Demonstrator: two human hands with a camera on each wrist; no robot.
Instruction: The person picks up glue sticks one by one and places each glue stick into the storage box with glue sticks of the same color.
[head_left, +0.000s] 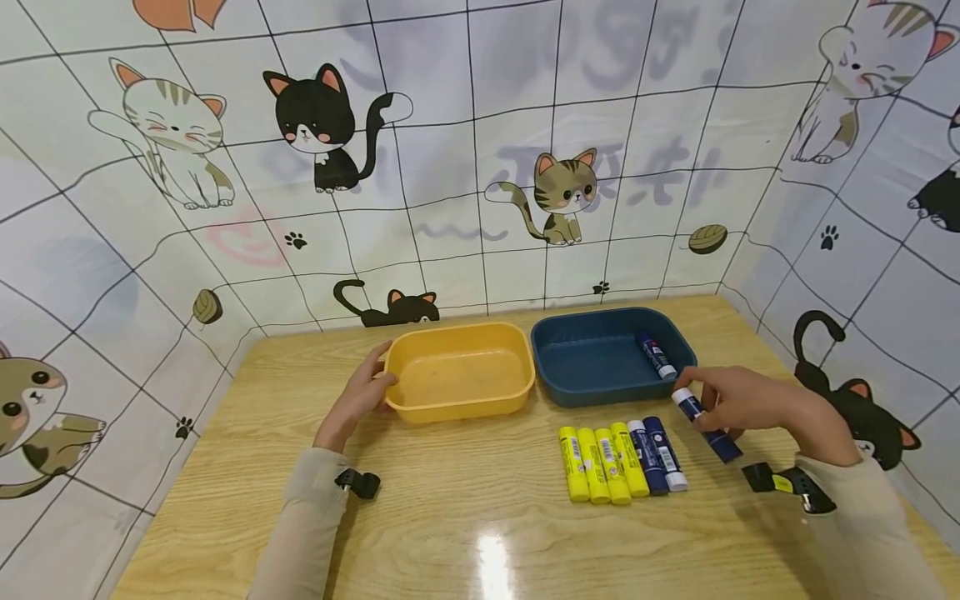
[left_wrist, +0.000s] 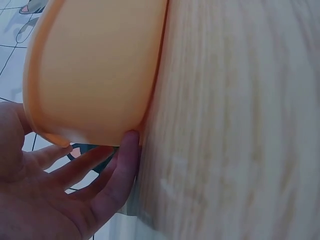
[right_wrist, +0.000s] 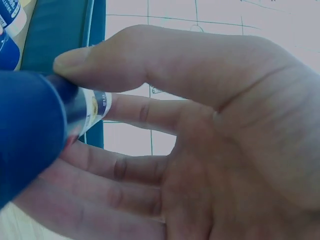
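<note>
My right hand (head_left: pixel 738 402) pinches a dark blue glue stick (head_left: pixel 708 429) with a white end, just off the front right corner of the blue tray (head_left: pixel 592 398). In the right wrist view the thumb and fingers close round that stick (right_wrist: pixel 30 130). Another blue glue stick (head_left: pixel 657 357) lies inside the blue tray. My left hand (head_left: pixel 365 390) rests against the left end of the yellow tray (head_left: pixel 457 410); in the left wrist view its fingertips (left_wrist: pixel 131 140) touch the tray's outer wall (left_wrist: pixel 95 75), thumb at the other side.
In front of the blue tray, several yellow glue sticks (head_left: pixel 594 467) lie side by side, with two blue ones (head_left: pixel 663 454) at their right. The two trays stand next to each other at the back of the wooden table (head_left: pixel 420 517), before a cat-patterned wall covering (head_left: pixel 450 192).
</note>
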